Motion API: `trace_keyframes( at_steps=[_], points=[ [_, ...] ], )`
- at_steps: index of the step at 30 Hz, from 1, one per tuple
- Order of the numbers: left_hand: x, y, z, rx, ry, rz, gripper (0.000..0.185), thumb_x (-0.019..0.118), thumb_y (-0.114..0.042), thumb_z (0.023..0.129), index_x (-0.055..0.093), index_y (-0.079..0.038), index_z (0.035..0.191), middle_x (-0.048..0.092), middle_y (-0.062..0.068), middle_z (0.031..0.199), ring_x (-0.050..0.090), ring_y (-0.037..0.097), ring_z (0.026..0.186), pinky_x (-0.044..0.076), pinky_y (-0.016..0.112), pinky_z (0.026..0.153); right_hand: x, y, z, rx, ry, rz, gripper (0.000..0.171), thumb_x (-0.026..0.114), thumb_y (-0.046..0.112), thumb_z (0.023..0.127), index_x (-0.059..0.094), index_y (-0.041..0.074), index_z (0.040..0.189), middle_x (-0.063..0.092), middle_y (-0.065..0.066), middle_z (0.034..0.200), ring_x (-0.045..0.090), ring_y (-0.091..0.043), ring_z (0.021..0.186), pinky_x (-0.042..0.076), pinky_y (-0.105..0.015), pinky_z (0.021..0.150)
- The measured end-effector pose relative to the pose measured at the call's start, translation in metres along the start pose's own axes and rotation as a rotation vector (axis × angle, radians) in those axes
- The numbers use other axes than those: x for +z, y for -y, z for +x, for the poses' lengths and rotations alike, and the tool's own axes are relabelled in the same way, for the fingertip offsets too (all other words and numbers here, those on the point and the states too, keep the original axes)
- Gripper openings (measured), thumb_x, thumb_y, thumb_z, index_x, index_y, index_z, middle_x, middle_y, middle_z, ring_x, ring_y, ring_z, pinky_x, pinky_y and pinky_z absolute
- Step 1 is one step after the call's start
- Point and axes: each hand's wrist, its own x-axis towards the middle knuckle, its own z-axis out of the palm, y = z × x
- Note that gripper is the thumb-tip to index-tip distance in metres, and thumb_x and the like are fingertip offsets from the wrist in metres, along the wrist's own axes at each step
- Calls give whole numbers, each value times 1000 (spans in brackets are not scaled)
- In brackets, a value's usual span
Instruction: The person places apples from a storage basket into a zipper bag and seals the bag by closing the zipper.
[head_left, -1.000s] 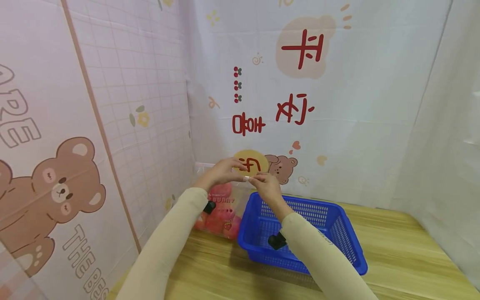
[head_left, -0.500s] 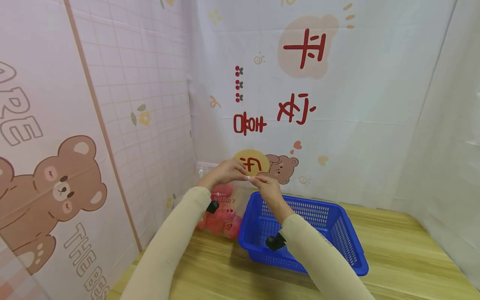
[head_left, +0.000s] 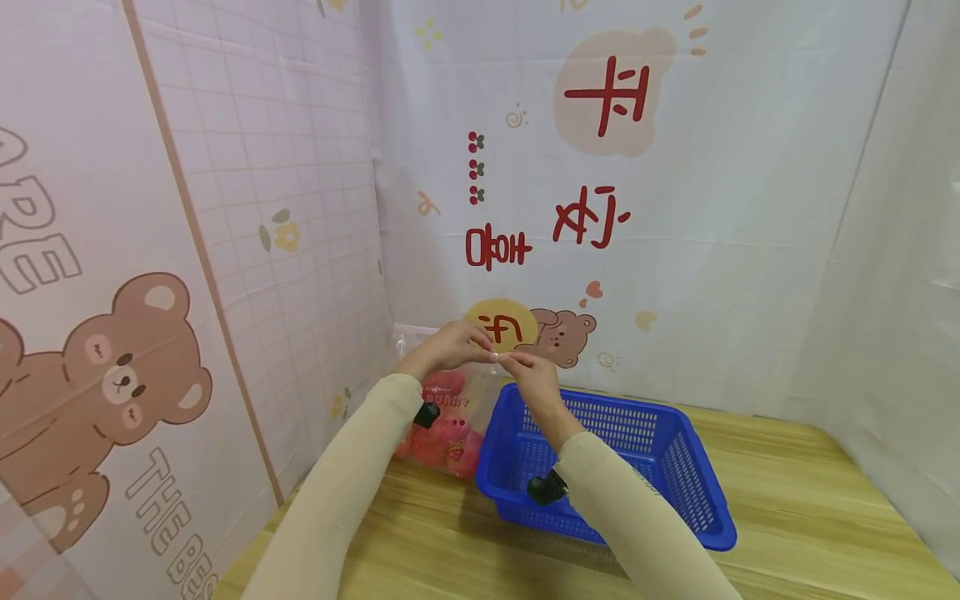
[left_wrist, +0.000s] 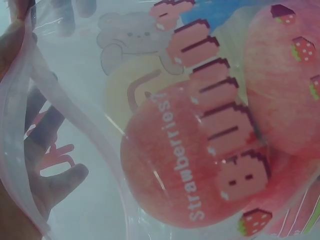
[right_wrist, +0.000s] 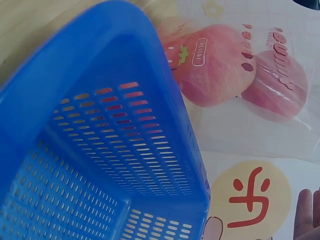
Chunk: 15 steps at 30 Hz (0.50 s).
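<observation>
A clear zip bag (head_left: 448, 417) printed with pink letters and strawberries stands upright on the wooden table, against the left wall. It holds red-pink apples (left_wrist: 185, 165). My left hand (head_left: 476, 348) and my right hand (head_left: 512, 361) meet at the bag's top edge and both pinch it, fingertips nearly touching. In the left wrist view the fingers (left_wrist: 50, 150) show through the plastic beside the zip strip (left_wrist: 15, 125). The right wrist view shows the apples (right_wrist: 215, 65) in the bag beyond a basket corner, and a fingertip (right_wrist: 305, 205) at the lower right.
A blue perforated plastic basket (head_left: 675, 467) with nothing in it sits just right of the bag, under my right forearm. Printed backdrop sheets close off the left, back and right sides. Bare wooden table (head_left: 810, 500) stretches right of the basket and in front of it.
Both hands stay pinched on the bag's top edge. My right forearm has drifted slightly left; the bag and basket have not moved.
</observation>
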Motion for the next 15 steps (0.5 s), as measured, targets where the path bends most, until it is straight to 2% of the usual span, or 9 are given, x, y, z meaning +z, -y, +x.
trace_keyframes(
  at_steps=[5,10,15],
  points=[
    [-2,0,0,10,9,6,20,71,-28,93,78,-11,101,62,8,129,49,30,128,40,51,106,3,0,0,-17,-23,-14,31,67,27,96,73,6,118,60,-12,130,50,-32,125,40,-55,105],
    [-4,1,1,41,24,40,19,71,-29,93,77,-13,102,62,6,125,51,28,124,41,50,105,7,1,-2,-41,-45,15,25,67,24,97,74,5,111,63,-10,120,53,-30,117,42,-53,102],
    [-7,0,-1,62,43,61,19,70,-28,94,76,-12,103,60,7,127,50,29,126,40,50,106,9,1,-4,-46,-68,45,25,67,21,97,74,2,110,57,-12,131,46,-31,126,41,-51,105]
  ],
)
